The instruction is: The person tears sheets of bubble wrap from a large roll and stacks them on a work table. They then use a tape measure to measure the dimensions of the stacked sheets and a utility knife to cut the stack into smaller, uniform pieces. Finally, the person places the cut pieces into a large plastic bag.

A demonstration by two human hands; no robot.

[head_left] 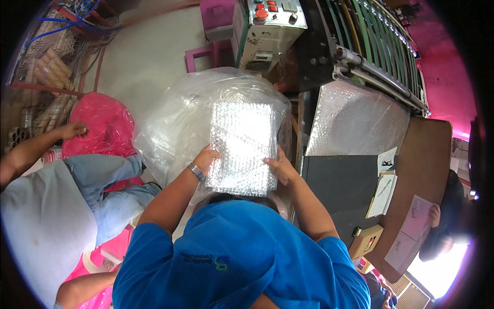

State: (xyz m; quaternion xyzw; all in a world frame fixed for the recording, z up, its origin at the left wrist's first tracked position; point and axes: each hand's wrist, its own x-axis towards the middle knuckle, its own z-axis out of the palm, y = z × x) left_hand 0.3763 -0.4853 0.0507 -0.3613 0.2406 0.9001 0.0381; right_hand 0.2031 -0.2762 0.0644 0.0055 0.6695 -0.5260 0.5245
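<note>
A stack of silvery bubble-wrap sheets or pouches (pixel 242 147) is held upright in front of my body, its surface bright with glare. My left hand (pixel 207 158) grips its left edge, thumb on the near face. On the opposite edge, my right hand (pixel 280 166) holds it the same way; fingers behind the stack are hidden. Just beyond it stands a large clear plastic bag (pixel 167 123), wide and crumpled. How many layers the stack has, I cannot tell.
At right, a bubble-wrap sheet (pixel 355 121) lies at a roller machine (pixel 381 67), beside a dark tabletop (pixel 332 180) with a clipboard (pixel 382 194). A control box (pixel 270 31) stands ahead. A person in jeans (pixel 110 170) sits at left near a pink bag (pixel 100 123); another person's hand (pixel 435 215) is far right.
</note>
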